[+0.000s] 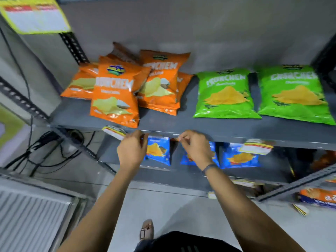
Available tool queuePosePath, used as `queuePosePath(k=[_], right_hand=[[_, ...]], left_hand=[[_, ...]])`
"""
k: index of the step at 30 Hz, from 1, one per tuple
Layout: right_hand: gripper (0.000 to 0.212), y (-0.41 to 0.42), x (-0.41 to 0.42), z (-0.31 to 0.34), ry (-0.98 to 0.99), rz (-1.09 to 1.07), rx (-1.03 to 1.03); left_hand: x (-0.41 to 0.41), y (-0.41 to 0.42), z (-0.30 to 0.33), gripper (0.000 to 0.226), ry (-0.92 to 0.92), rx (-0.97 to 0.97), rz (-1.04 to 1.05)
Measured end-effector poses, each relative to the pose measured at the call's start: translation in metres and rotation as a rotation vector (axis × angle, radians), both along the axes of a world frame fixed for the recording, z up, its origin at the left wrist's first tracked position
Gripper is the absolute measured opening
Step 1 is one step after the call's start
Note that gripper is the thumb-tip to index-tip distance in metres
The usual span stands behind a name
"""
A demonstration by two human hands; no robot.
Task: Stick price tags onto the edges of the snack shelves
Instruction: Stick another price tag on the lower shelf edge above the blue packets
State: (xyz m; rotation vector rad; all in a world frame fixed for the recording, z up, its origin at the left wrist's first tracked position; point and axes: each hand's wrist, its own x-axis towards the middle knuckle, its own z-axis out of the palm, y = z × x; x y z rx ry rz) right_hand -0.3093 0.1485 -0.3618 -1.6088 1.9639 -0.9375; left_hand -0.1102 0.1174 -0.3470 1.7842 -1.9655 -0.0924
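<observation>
A white price tag with a yellow and red top (114,132) hangs on the front edge of the grey snack shelf (236,138), below the orange chip bags (114,99). My left hand (131,150) is at the tag's right end, fingers curled, thumb and fingers meeting the tag. My right hand (195,148) is held a little to the right, just under the same edge, fingertips pinched together; the blur hides whether anything is between them. A second price tag (256,147) hangs on this edge further right, under the green chip bags (225,93).
Blue chip bags (158,150) lie on the shelf below, behind my hands. More tags (241,182) hang on lower edges, near packets at the bottom right (318,197). A large yellow-edged sign (34,17) is at the top left. Black cables (41,150) and perforated metal uprights (23,102) are on the left.
</observation>
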Motion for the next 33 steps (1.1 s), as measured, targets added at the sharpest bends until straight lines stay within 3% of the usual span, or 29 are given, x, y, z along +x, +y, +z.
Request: queuePosePath(k=[5, 9, 13, 16, 21, 26, 33], right_hand=[[0.019, -0.05, 0.121, -0.033, -0.225, 0.122, 0.248], [0.018, -0.081, 0.183, -0.048, -0.359, 0.124, 0.366], [0.029, -0.095, 0.206, -0.05, -0.594, -0.062, 0.329], [0.018, -0.095, 0.206, -0.051, -0.6, -0.12, 0.275], [0.026, -0.093, 0.197, -0.046, -0.651, -0.073, 0.405], [0.028, -0.091, 0.189, -0.038, -0.436, -0.025, 0.335], [0.029, -0.081, 0.185, -0.028, 0.364, 0.001, 0.138]], left_hand=[[0.107, -0.045, 0.009, 0.016, -0.032, -0.062, 0.079], [0.148, -0.09, 0.012, 0.026, -0.107, 0.151, -0.133], [0.145, -0.113, 0.012, 0.026, -0.126, 0.242, -0.337], [0.136, -0.121, 0.01, 0.023, -0.156, 0.253, -0.416], [0.131, -0.129, 0.007, 0.03, -0.09, 0.373, -0.444], [0.143, -0.128, 0.004, 0.034, -0.075, 0.364, -0.482], [0.165, -0.114, -0.01, 0.037, -0.314, 0.179, -0.518]])
